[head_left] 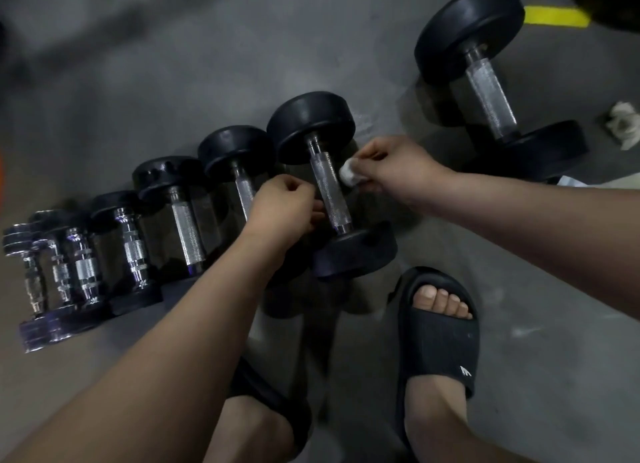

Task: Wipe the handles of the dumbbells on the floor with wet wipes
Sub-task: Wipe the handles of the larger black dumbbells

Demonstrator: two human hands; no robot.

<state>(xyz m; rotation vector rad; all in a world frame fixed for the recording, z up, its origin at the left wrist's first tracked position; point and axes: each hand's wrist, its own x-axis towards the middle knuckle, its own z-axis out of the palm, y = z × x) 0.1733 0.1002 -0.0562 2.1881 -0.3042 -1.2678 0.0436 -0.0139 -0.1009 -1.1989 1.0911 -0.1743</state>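
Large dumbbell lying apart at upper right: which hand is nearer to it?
Right. The right hand, pinching a wipe, is down-left of the large dumbbell; the left hand is farther left, beyond the handle of the row's end dumbbell.

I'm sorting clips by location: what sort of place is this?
Probably a gym or home weights area: a row of dumbbells graded by size lies on a grey concrete floor, with a yellow floor marking at the top right.
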